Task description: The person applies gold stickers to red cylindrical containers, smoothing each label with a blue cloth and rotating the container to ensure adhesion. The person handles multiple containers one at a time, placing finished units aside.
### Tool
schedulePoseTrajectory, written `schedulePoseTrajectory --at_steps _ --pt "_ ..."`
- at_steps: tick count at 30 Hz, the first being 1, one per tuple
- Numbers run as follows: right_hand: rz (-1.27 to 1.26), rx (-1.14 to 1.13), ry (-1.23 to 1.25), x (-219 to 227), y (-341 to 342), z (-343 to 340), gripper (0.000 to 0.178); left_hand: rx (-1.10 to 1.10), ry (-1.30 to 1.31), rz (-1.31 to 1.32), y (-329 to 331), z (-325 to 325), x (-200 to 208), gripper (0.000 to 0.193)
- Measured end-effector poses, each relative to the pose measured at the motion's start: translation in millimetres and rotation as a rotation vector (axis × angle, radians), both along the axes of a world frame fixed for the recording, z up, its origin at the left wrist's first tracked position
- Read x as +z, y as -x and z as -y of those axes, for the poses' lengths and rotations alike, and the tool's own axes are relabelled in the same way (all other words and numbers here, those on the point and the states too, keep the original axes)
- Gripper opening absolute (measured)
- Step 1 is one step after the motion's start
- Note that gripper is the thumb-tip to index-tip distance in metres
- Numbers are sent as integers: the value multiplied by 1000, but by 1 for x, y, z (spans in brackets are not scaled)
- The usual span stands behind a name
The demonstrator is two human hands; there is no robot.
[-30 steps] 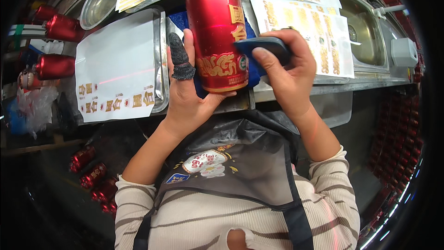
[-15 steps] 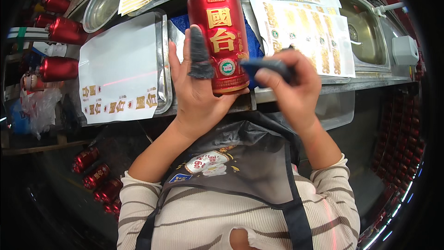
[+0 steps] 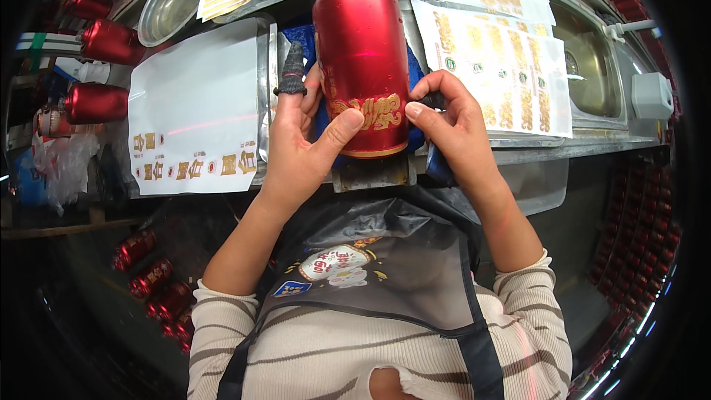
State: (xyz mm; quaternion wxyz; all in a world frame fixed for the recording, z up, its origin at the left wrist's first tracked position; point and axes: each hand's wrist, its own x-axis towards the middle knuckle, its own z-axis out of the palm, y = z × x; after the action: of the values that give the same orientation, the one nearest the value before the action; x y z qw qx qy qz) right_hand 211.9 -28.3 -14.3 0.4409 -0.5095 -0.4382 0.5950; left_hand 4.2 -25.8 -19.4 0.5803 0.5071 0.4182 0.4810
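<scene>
A glossy red bottle (image 3: 361,52) lies on a stand in front of me, its clear neck pointing away. Across its lower body sits a gold ornamental decal (image 3: 381,112). My left hand (image 3: 300,137) grips the bottle's left side, its thumb pressing on the decal and its fingers partly hidden; a black finger cot (image 3: 293,68) covers the raised forefinger. At the bottle's right edge my right hand (image 3: 459,122) is closed, thumb and forefinger pinched by the decal's end. A dark blue scraper-like tool (image 3: 439,167) shows below that hand, apparently held in its lower fingers.
On the left, a white decal sheet (image 3: 200,96) lies on a metal tray, with a round metal basin (image 3: 169,7) behind. More gold decal sheets (image 3: 511,78) lie to the right, beside a sink (image 3: 592,96). Red bottles (image 3: 96,104) stand out at left; several more fill the floor.
The bottle has been turned, so the large gold characters are gone from the top and the gold ornament shows. My right hand has come in to its edge; my left thumb now presses on top.
</scene>
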Motion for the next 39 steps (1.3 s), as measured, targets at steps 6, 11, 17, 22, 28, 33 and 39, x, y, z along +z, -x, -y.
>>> schedulePoseTrajectory --at_steps 6,11,17,22,28,33,39 --pt "8 22 23 3 -2 -4 26 -6 -8 28 -4 1 4 74" --pt "-68 16 66 10 0 -3 26 11 1 35 -1 3 -1 74" --pt "-102 9 80 6 -2 -8 21 -5 8 31 3 2 -2 72" --pt "-53 28 41 11 1 -11 23 15 9 13 3 4 -8 72" --pt "83 -48 -102 12 11 -2 32 -5 17 36 4 2 -4 81" --pt "587 -102 -378 25 15 26 29 -119 -79 -51 14 7 -11 103" --pt "486 -128 -331 28 22 23 24 -96 -111 -77 12 7 -14 110"
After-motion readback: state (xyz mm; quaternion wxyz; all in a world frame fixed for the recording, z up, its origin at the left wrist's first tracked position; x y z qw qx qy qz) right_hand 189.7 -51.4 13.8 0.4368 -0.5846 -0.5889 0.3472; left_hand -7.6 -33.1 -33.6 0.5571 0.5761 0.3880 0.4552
